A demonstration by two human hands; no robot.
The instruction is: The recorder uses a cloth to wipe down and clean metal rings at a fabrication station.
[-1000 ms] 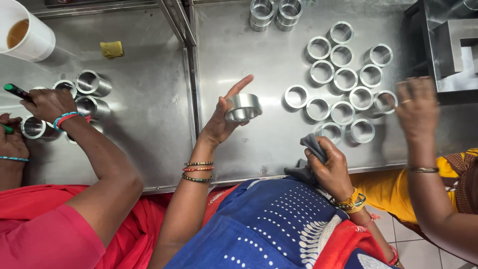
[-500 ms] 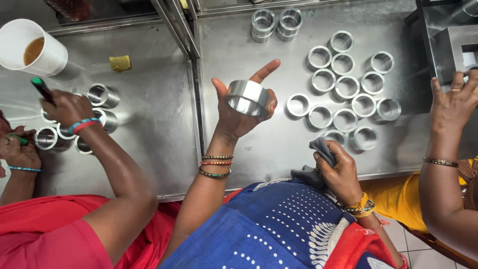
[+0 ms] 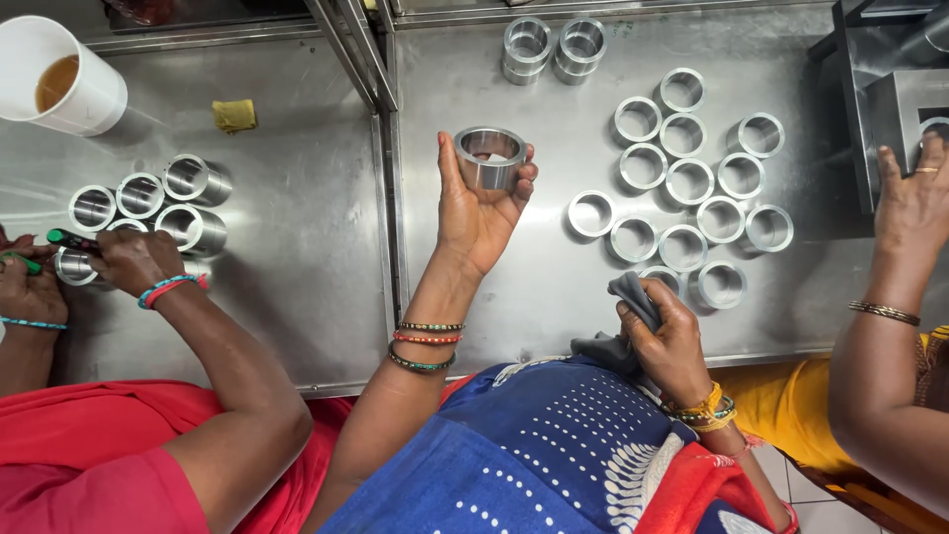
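Overhead, left hand [image 3: 479, 213] holds shiny steel ring [image 3: 489, 157], hollow, upright.

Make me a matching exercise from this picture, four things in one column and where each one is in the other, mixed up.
Things:
1. metal ring
2. grey cloth
3. white cup
4. yellow pad

Places:
A. lying on the left steel table, near its back edge
B. held up in the left hand
C. standing at the far left corner, brown liquid inside
D. gripped in the right hand at the table's front edge

Pairs: 1-B, 2-D, 3-C, 4-A
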